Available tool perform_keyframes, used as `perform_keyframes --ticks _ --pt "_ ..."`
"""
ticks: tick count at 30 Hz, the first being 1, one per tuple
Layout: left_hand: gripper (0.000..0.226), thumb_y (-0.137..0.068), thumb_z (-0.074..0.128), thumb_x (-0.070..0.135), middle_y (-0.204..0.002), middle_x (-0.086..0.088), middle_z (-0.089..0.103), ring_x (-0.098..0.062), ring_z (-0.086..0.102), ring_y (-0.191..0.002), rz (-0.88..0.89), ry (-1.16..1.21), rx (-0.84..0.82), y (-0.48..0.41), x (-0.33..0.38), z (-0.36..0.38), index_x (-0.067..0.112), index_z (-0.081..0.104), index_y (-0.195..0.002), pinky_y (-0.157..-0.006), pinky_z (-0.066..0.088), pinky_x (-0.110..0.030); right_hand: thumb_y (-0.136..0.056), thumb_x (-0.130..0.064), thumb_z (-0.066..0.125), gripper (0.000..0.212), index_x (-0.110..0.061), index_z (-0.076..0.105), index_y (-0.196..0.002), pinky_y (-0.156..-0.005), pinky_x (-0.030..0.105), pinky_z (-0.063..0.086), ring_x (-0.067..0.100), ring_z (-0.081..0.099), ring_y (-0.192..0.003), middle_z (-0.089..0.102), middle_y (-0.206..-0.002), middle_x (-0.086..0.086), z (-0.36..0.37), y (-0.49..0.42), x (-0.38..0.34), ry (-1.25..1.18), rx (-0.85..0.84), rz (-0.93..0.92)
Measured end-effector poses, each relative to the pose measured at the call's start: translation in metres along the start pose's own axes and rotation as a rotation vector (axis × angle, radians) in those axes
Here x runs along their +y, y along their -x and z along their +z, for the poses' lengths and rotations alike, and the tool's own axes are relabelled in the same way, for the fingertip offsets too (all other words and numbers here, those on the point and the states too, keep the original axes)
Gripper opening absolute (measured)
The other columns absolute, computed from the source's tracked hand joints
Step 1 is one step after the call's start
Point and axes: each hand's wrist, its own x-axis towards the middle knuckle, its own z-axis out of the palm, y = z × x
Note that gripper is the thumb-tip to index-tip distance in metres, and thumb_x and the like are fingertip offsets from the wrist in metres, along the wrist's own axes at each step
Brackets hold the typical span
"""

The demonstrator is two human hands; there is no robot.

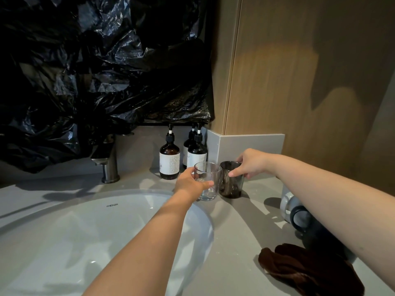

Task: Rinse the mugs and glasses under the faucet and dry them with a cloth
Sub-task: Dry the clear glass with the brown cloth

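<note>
1. Currently, your left hand (190, 183) grips the clear glass tumbler (210, 186): thumb across the near side, fingers curled round the left and far side.
2. Your right hand (250, 163) reaches in from the right and pinches the rim of the smoked dark glass tumbler (232, 186), with the thumb on the near edge and the fingers over the far edge.
3. Both tumblers stand upright on the grey stone countertop (235, 242), side by side, clear one on the left. Contact between them: cannot tell.
4. Both sit just right of the white oval sink basin (64, 242), near the corner of the counter.
5. A brushed metal faucet (108, 163) stands behind the basin, well left of the tumblers. No water visible at the spout.
6. Three amber pump bottles (169, 160) with pale labels stand just behind the tumblers.
7. A dark brown cloth (305, 271) lies crumpled on the counter, front right, below your right forearm.
8. A pale mug (285, 205) and a dark grey mug (300, 218) appear to lie on their sides beside the cloth, partly hidden by that forearm.
9. Black plastic sheeting (96, 60) hangs above the faucet; a wood-panel wall (299, 71) is at the right.
</note>
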Motion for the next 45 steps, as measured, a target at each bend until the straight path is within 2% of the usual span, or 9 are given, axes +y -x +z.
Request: perform_keyframes --ticks 12,15,17,26,32,35,38,41,45 --pt "0.057 -0.076 0.08 0.021 -0.119 -0.002 0.06 -0.023 0.06 -0.102 0.018 -0.075 0.009 0.004 0.001 0.001 0.017 0.054 -0.126 -0.069 0.059 -0.038 -0.074 -0.04 0.078 0.06 0.004 0.063 -0.112 -0.057 0.02 0.051 0.017 0.063 -0.07 0.064 -0.089 0.009 0.003 -0.001 0.0 0.006 -0.008 -0.014" --pt "0.075 -0.072 0.081 0.029 -0.127 -0.006 0.057 -0.026 0.059 -0.109 0.021 -0.086 -0.005 0.002 0.0 0.002 0.02 0.045 -0.137 -0.083 0.057 -0.039 -0.08 -0.051 0.068 0.073 -0.001 0.052 -0.129 -0.094 0.033 0.048 0.026 0.061 -0.108 0.061 -0.123 0.011 -0.001 0.01 0.0 0.163 -0.013 -0.054" --pt "0.095 -0.072 0.081 0.029 -0.14 -0.007 0.049 -0.026 0.052 -0.123 0.035 -0.075 -0.001 0.003 0.001 0.005 0.022 0.026 -0.149 -0.092 0.047 -0.03 -0.086 -0.055 0.057 0.077 -0.003 0.04 -0.14 -0.105 0.036 0.039 0.027 0.047 -0.127 0.047 -0.141 0.01 -0.007 0.022 0.0 0.248 -0.023 -0.057" --pt "0.082 -0.088 0.063 0.025 -0.151 -0.004 0.027 -0.024 0.033 -0.136 0.235 -0.413 0.125 0.016 0.008 0.022 0.022 0.013 -0.153 -0.104 0.034 -0.039 -0.094 -0.063 0.015 0.077 -0.006 0.044 -0.137 -0.104 0.038 0.031 0.03 0.042 -0.129 0.044 -0.143 0.014 -0.038 0.083 0.026 0.523 -0.083 0.191" --pt "0.08 -0.088 0.063 0.019 -0.149 -0.008 0.029 -0.026 0.039 -0.131 0.266 -0.359 0.158 0.017 0.002 0.025 0.019 0.014 -0.152 -0.107 0.035 -0.038 -0.095 -0.064 0.017 0.076 -0.014 0.016 -0.151 -0.113 0.045 0.019 0.033 0.016 -0.144 0.014 -0.159 0.008 -0.032 0.091 0.053 0.553 -0.196 0.375" --pt "0.079 -0.09 0.062 0.021 -0.149 -0.006 0.029 -0.024 0.04 -0.13 0.286 -0.323 0.157 0.019 0.002 0.024 0.021 0.014 -0.152 -0.101 0.035 -0.032 -0.1 -0.05 0.028 0.061 -0.013 0.024 -0.148 -0.106 0.041 0.03 0.034 0.031 -0.136 0.025 -0.154 0.011 -0.034 0.093 0.052 0.527 -0.177 0.358" --pt "0.079 -0.09 0.062 0.026 -0.149 -0.004 0.03 -0.023 0.04 -0.131 0.294 -0.308 0.157 0.021 0.001 0.023 0.023 0.014 -0.152 -0.098 0.035 -0.03 -0.09 -0.043 0.048 0.048 -0.012 0.044 -0.126 -0.084 0.039 0.047 0.034 0.05 -0.1 0.045 -0.125 0.015 -0.037 0.09 0.053 0.452 -0.131 0.343" --pt "0.083 -0.087 0.067 0.027 -0.148 -0.005 0.033 -0.025 0.039 -0.133 0.236 -0.273 0.16 0.018 -0.002 0.021 0.024 0.016 -0.152 -0.106 0.034 -0.037 -0.079 -0.046 0.061 0.066 -0.01 0.04 -0.13 -0.083 0.04 0.055 0.032 0.054 -0.102 0.048 -0.123 0.011 -0.035 0.074 0.061 0.319 -0.054 0.273" --pt "0.082 -0.078 0.073 0.038 -0.138 -0.002 0.05 -0.024 0.047 -0.127 0.198 -0.21 0.155 0.011 -0.009 0.021 0.028 0.027 -0.145 -0.105 0.041 -0.048 -0.078 -0.048 0.069 0.086 -0.017 0.025 -0.145 -0.104 0.039 0.04 0.028 0.042 -0.126 0.037 -0.145 0.006 -0.035 0.052 0.067 0.194 -0.045 0.114"
